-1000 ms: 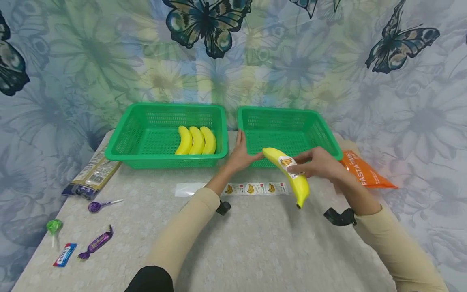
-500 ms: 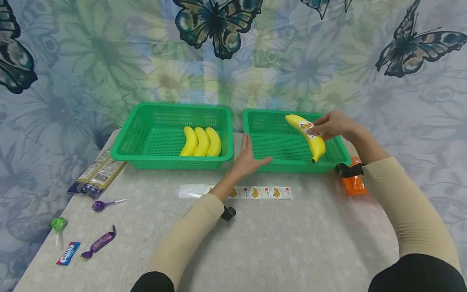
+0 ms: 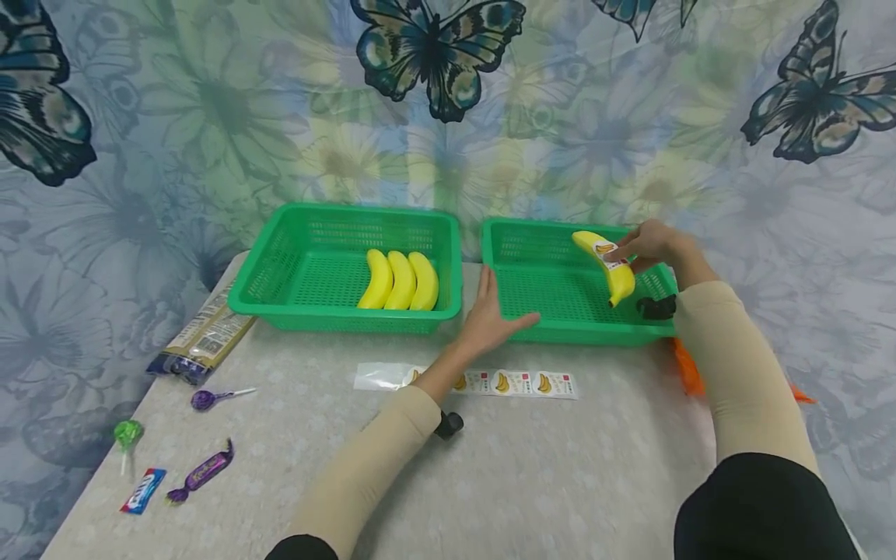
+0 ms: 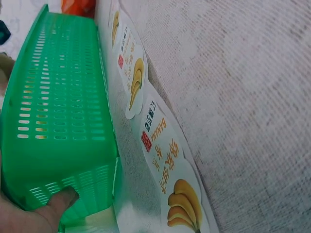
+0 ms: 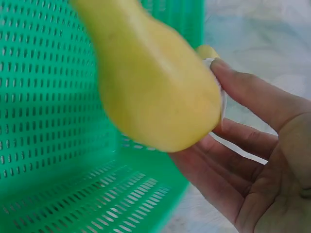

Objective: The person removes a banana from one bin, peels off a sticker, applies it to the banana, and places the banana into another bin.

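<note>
My right hand (image 3: 651, 243) grips a yellow banana (image 3: 621, 284) between thumb and fingers, inside the right green basket (image 3: 581, 334). A white label with a banana picture (image 3: 605, 249) is on its upper side, by my thumb. Up close in the right wrist view, the banana (image 5: 155, 87) fills the middle, with the basket's slotted wall (image 5: 43, 87) behind. My left hand (image 3: 488, 320) is at the near left corner of that basket, fingers straight and thumb spread along the front wall. Below it a strip of banana labels (image 3: 514, 383) lies on the table, partly covered by my left wrist.
The left green basket (image 3: 336, 320) holds three bananas (image 3: 401, 280). A gold packet (image 3: 203, 338), a purple lollipop (image 3: 204, 400), a green lollipop (image 3: 127, 434) and wrapped candies (image 3: 210, 468) lie at left. An orange bag (image 3: 689, 373) is partly behind my right sleeve.
My right hand has carried the labelled banana from in front of the right basket up, over its rim and into it. The left hand stays at the basket's corner. The head view has shifted slightly.
</note>
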`<action>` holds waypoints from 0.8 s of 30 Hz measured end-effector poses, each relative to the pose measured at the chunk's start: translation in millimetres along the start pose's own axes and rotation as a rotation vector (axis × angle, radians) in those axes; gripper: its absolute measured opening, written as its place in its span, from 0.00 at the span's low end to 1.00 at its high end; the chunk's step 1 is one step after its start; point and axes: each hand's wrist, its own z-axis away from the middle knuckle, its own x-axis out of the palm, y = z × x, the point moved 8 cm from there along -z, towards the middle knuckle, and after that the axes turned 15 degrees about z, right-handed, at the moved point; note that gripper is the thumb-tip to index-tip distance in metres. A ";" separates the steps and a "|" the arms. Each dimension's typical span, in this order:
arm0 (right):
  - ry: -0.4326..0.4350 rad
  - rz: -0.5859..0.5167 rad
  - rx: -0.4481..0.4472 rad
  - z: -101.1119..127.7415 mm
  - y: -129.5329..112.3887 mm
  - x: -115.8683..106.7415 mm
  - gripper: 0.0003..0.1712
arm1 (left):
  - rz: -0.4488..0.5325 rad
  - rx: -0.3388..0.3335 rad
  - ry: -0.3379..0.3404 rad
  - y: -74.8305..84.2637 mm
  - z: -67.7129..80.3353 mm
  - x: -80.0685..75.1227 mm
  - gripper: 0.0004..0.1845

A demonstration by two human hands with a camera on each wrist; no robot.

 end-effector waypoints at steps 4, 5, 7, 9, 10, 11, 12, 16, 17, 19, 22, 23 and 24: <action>-0.007 0.000 0.026 -9.6 19.9 10.2 0.41 | -0.001 0.007 -0.004 2.8 2.1 6.8 0.62; -0.012 -0.002 0.033 -12.3 24.6 13.4 0.39 | -0.001 0.006 -0.004 3.1 2.8 8.2 0.62; -0.043 0.005 0.051 -16.3 31.8 21.7 0.36 | -0.004 -0.004 -0.006 2.5 4.6 10.6 0.62; -0.072 0.023 0.063 -19.8 36.8 29.5 0.35 | -0.002 -0.011 -0.009 2.1 6.7 11.6 0.62; -0.086 0.032 0.071 -21.0 38.5 33.0 0.34 | 0.002 -0.010 -0.007 2.6 7.4 11.6 0.62; -0.098 0.051 0.079 -21.8 40.2 35.8 0.34 | 0.005 -0.007 -0.008 3.4 8.0 11.5 0.62; -0.111 0.069 0.087 -22.5 41.5 38.7 0.34 | 0.006 -0.004 -0.010 4.2 8.4 11.3 0.62; -0.123 0.147 0.106 -24.5 42.9 45.2 0.34 | -0.001 0.022 -0.016 6.9 7.5 10.3 0.63; -0.121 0.150 0.112 -25.1 42.8 46.6 0.32 | -0.007 0.028 -0.015 7.1 7.1 9.9 0.63; -0.107 0.164 0.137 -25.1 43.4 47.9 0.26 | -0.014 0.035 -0.012 7.0 6.8 9.3 0.63; -0.076 0.173 0.170 -27.0 45.6 49.0 0.18 | -0.014 0.035 -0.006 5.2 7.6 8.4 0.63; -0.064 0.178 0.182 -27.5 45.7 49.1 0.17 | -0.012 0.036 -0.004 4.4 7.7 8.1 0.63; -0.053 0.195 0.190 -27.8 45.8 48.6 0.17 | -0.011 0.033 -0.004 3.4 7.9 7.9 0.63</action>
